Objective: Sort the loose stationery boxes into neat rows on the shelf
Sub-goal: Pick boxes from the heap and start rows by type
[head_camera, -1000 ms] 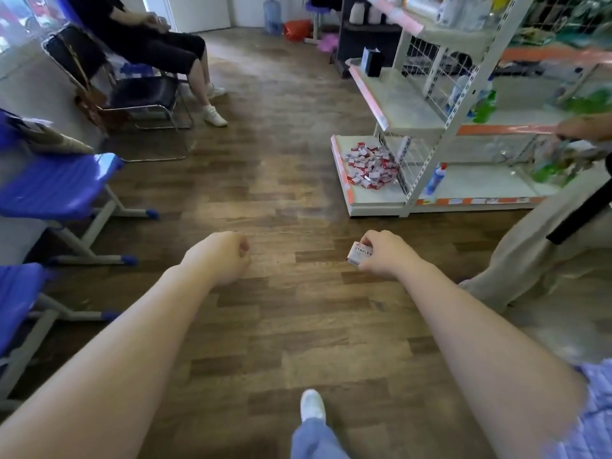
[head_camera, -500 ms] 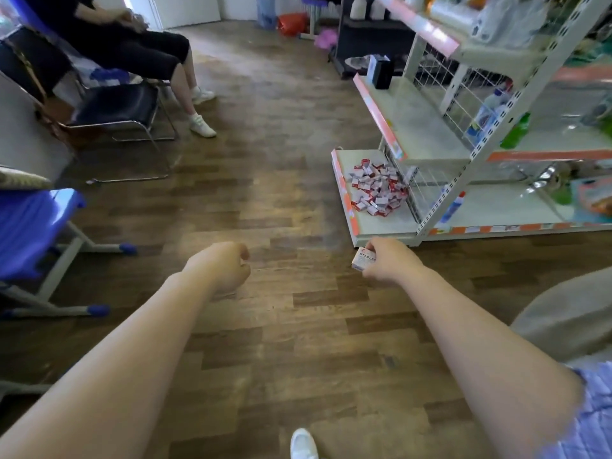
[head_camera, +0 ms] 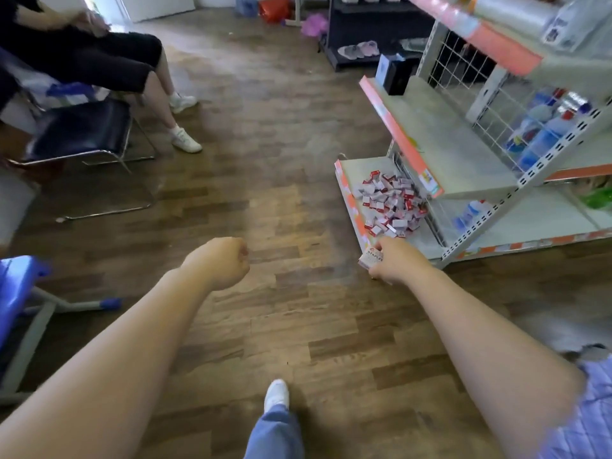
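1. Head view looked down at both bare arms stretched out over a wood floor (head_camera: 281,200).
2. Right hand (head_camera: 395,261) had its fingers curled round one small box (head_camera: 370,259), white with a red corner, "STAPLE" printed on the side. It was held in the air just in front of the shelf's near corner, not touching it.
3. Left hand (head_camera: 220,261) was balled into a fist, fingers tucked in tight, nothing in it as far as I could see. It hung over bare floor, well apart from the right one.
4. Rest of the boxes (head_camera: 389,203) sat in a messy heap on the bottom shelf (head_camera: 420,240), all tipped every which way, no rows at all.
5. Middle shelf (head_camera: 440,150) above the heap had a dark box (head_camera: 394,76) at its far end and was otherwise mostly bare board.
6. Behind the wire grid (head_camera: 470,71) were some blue bottles (head_camera: 543,134), too blurry to read.
7. Off to the left, a person sat on a black chair (head_camera: 79,130), white shoes on the floor, and a blue chair (head_camera: 16,286) was right at the left edge.
8. My own white shoe (head_camera: 276,394) and a jeans leg showed at the bottom.
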`<action>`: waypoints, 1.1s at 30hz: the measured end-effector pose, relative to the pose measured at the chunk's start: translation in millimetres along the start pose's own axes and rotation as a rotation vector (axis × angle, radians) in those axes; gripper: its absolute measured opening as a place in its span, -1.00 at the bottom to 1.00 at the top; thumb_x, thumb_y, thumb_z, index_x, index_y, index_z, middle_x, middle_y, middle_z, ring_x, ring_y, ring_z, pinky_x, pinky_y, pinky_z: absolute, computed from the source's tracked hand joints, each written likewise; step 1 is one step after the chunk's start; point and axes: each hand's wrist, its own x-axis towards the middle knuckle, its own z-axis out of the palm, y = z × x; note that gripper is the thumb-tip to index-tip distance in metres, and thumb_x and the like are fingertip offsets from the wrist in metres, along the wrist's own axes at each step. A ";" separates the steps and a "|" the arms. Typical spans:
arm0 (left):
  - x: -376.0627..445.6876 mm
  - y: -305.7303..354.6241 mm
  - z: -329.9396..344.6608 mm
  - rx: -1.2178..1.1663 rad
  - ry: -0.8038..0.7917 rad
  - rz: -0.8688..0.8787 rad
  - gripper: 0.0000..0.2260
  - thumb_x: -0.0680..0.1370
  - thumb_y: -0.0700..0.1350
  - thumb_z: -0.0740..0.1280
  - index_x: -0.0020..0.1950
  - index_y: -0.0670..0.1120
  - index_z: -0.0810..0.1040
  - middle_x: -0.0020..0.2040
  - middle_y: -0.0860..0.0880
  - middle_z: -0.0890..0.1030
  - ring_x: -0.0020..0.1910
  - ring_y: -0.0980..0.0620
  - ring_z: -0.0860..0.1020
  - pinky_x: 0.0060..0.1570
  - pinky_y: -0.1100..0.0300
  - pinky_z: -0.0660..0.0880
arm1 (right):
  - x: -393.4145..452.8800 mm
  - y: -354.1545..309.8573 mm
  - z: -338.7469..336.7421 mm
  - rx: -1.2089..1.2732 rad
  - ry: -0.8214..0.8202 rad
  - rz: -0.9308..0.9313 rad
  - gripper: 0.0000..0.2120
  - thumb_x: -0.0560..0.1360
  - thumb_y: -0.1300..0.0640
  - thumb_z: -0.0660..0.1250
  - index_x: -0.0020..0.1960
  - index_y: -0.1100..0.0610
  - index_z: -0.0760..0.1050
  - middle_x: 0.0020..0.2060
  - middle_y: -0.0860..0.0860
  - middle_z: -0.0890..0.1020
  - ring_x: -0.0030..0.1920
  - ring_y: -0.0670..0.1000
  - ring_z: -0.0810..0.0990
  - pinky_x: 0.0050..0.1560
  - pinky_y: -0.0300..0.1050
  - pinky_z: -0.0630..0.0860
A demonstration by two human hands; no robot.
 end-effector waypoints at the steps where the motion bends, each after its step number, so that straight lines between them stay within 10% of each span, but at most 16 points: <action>1: 20.2 -2.3 -10.1 0.002 -0.010 0.010 -0.70 0.56 -0.07 0.20 0.28 -0.05 0.45 0.18 -0.05 0.54 0.14 -0.08 0.50 0.12 0.06 0.46 | 17.1 -8.1 -4.8 -0.002 -0.008 0.010 -0.61 0.39 0.10 0.37 0.19 0.13 0.40 0.09 0.10 0.52 0.04 0.12 0.52 -0.11 -0.10 0.43; 23: 409.1 53.4 -141.0 0.119 -0.106 0.205 -0.71 0.56 -0.06 0.20 0.26 -0.06 0.47 0.21 -0.07 0.54 0.21 -0.09 0.47 0.15 0.09 0.43 | 349.3 -28.3 -119.7 0.133 0.033 0.187 -0.76 0.37 0.16 0.37 -0.16 0.13 0.29 -0.26 0.02 0.37 -0.21 0.08 0.37 -0.42 -0.15 0.20; 33: 570.4 94.8 -184.3 0.157 -0.147 0.225 -0.72 0.53 -0.07 0.24 0.22 -0.05 0.52 0.17 -0.09 0.56 0.16 -0.11 0.50 0.14 0.10 0.45 | 472.6 -15.3 -172.7 0.163 0.051 0.274 -0.81 0.40 0.24 0.29 0.00 0.16 0.40 -0.11 0.09 0.49 -0.05 0.12 0.51 -0.15 -0.10 0.38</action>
